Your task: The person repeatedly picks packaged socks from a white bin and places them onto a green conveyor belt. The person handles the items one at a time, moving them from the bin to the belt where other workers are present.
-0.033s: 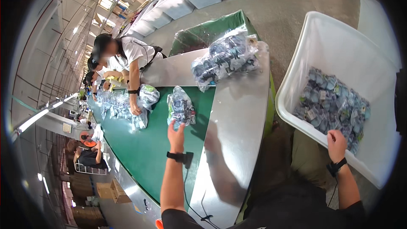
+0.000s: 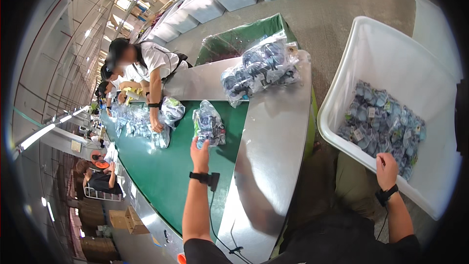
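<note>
A: Biggest first. White bin (image 2: 371, 54) sits on the right hand's (image 2: 387, 170) side, its near wall just beside that hand. What's in it?

B: A heap of small plastic packets (image 2: 383, 127) with dark items inside. The heap lies just ahead of the right hand, up and a bit left of the knuckles.

A: Right hand state?

B: Curled over the edge of the heap, fingers bent down. Whether it grips a packet, cannot tell; the fingertips are hidden.

A: Next, green belt (image 2: 161, 166) and steel table (image 2: 273, 132)?

B: Belt runs away from the left hand (image 2: 199, 152) toward its left; the steel table lies to that hand's right.

A: Left hand?

B: Open, fingers stretched forward, tips touching the near end of 1 clear bag (image 2: 209, 124) on the belt. The bag lies straight ahead of the hand, long axis running away from it, roughly in line with the forearm.

A: Which hand is nearer that bag?

B: Left, by far. The right is well apart, over at the bin.

A: Anything else?

B: A larger bag pile (image 2: 259, 68) on the table, well beyond the left hand. A co-worker's hand (image 2: 156, 124) rests on other bags to its left.
</note>
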`<state>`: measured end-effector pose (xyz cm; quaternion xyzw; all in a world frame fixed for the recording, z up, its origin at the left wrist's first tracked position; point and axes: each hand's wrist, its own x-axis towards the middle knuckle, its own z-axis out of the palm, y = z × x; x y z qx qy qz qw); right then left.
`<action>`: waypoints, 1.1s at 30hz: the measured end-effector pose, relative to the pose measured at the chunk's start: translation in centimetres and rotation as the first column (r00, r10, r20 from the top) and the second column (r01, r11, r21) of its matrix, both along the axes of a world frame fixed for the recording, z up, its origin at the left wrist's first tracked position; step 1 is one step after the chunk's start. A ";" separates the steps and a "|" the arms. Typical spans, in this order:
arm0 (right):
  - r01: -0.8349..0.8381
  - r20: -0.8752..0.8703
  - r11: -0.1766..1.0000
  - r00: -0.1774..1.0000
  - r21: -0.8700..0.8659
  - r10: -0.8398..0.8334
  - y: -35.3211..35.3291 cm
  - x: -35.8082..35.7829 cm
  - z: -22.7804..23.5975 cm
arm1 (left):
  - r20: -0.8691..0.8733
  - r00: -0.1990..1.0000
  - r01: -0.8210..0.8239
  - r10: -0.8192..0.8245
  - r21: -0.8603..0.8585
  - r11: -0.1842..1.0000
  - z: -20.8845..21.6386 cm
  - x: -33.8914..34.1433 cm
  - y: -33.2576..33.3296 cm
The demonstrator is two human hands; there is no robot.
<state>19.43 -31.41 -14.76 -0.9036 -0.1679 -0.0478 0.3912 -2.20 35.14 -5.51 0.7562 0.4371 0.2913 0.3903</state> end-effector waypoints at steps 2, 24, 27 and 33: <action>0.036 -0.051 0.999 0.998 0.017 -0.036 0.3 -0.2 0.3 | -0.001 0.998 -0.064 0.065 0.029 0.997 -1.7 0.3 4.3; 0.008 0.037 0.992 0.999 -0.128 -0.004 0.3 -0.5 -0.8 | 0.116 0.927 -0.222 0.357 -0.598 0.770 -5.7 7.1 -4.2; -0.001 0.055 0.994 0.998 -0.113 0.007 0.3 -0.6 -0.7 | 0.027 0.957 -0.223 0.289 -0.571 0.790 -5.7 6.9 -3.7; 0.002 0.110 0.996 0.994 -0.093 0.008 0.7 -0.8 -0.3 | -0.082 0.944 -0.324 0.319 -0.406 0.855 -5.7 7.4 -4.0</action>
